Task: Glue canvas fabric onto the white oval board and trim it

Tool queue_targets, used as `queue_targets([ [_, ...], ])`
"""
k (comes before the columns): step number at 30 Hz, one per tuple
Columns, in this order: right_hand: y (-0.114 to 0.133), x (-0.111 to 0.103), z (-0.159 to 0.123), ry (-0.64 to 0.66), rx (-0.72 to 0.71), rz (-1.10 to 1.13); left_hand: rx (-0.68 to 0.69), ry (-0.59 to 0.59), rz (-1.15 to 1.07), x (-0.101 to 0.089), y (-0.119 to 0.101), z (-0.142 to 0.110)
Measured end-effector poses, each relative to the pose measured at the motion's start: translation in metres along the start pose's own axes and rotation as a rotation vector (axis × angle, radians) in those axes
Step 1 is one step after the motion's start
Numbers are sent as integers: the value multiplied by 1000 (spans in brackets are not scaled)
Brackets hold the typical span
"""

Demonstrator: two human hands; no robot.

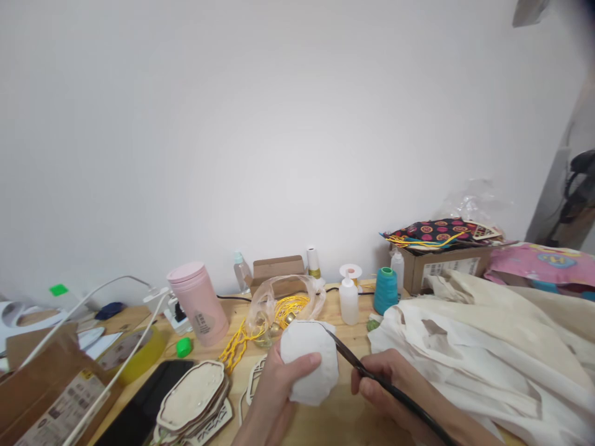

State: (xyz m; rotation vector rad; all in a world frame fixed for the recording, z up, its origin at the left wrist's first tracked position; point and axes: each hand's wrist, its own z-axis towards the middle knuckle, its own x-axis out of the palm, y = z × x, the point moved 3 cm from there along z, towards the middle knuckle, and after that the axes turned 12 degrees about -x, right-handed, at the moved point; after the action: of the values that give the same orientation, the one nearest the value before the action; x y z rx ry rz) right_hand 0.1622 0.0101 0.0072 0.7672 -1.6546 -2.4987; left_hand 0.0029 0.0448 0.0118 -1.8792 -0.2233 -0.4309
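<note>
My left hand (pixel 279 387) grips a white, roundish piece covered in fabric (pixel 310 359), its thumb pressed flat on the face and the fingers hidden behind. The edge of the piece looks slightly uneven. Between the closed fingers of my right hand (pixel 383 381) is a long black pointed tool (pixel 348 355); its exact kind cannot be made out. The tip meets the upper right edge of the white piece, and the shaft runs back over the hand to the lower right. A stack of scalloped wooden frames (pixel 193 396) lies left of my left hand.
A clear bag with yellow cords (pixel 292 305), a white squeeze bottle (pixel 349 301) and a teal thread cone (pixel 385 292) stand behind my hands. White fabric (pixel 465 353) heaps at right. Leftward are a pink tumbler (pixel 199 303), a black phone (pixel 146 402) and a cardboard box (pixel 56 396).
</note>
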Motion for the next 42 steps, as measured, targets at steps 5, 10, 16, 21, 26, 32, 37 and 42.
queue_targets([
  [5,-1,1,-2,-18,11,-23,-5,10,-2,-2,1,1],
  [10,1,1,-1,-72,38,-20,-12,-7,-2,-2,1,1],
  [16,0,0,-1,-62,62,-28,-14,11,1,-3,4,3],
  [21,-3,0,1,-29,33,-52,-2,27,-9,-3,4,4],
  [26,-10,0,1,16,15,-22,-5,-7,-24,-5,1,3],
  [32,-4,0,-1,-46,71,-49,-5,-18,0,-2,1,1],
  [37,-3,-1,0,-53,93,-78,-16,-37,-18,-3,2,0],
  [42,-7,-3,3,2,48,-59,-10,-23,-11,-5,2,2],
])
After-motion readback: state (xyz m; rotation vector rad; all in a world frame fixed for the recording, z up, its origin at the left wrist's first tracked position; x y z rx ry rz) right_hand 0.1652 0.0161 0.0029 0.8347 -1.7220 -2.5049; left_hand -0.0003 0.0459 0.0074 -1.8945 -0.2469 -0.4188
